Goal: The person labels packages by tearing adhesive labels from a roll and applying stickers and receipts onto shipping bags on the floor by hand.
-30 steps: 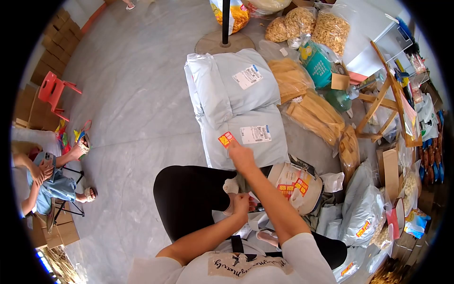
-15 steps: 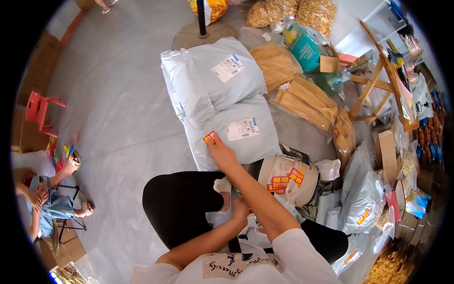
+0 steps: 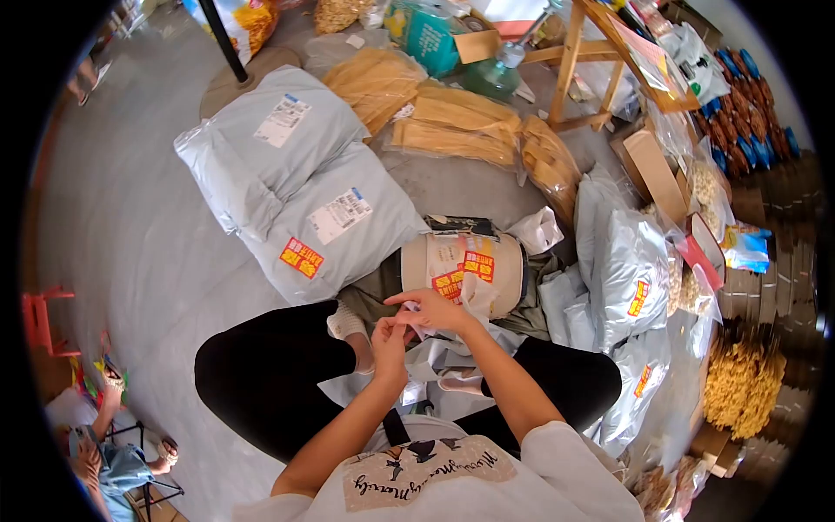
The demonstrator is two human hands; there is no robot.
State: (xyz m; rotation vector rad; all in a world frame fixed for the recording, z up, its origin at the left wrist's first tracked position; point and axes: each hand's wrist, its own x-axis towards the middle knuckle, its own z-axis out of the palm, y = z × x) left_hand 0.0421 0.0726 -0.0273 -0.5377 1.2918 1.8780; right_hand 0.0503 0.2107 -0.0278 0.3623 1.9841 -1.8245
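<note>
At the lower middle of the frame, two black-trousered knees (image 3: 261, 374) edge a hollow whose far side is closed by a pale tub (image 3: 419, 261) bearing red-and-yellow labels. Left of the knees, grey floor (image 3: 139, 217) gives a broad open stretch; to the right, grey bags (image 3: 609, 252) crowd in near the other leg. Both forearms reach forward over the hollow and converge at the frame's centre: the left hand (image 3: 389, 342) pinches a small pale slip (image 3: 421, 330) at its fingertips, just short of the tub, while the right hand (image 3: 435, 311) lies close above, index finger stretched leftward; whether it grips too, one cannot tell. Beyond, left of centre, two grey parcels (image 3: 352, 252) touch, the nearer carrying a red-and-yellow sticker (image 3: 301, 258). Farther up lie packets of tan sheets (image 3: 457, 126), and a black pole (image 3: 223, 39) stands upper left.
</note>
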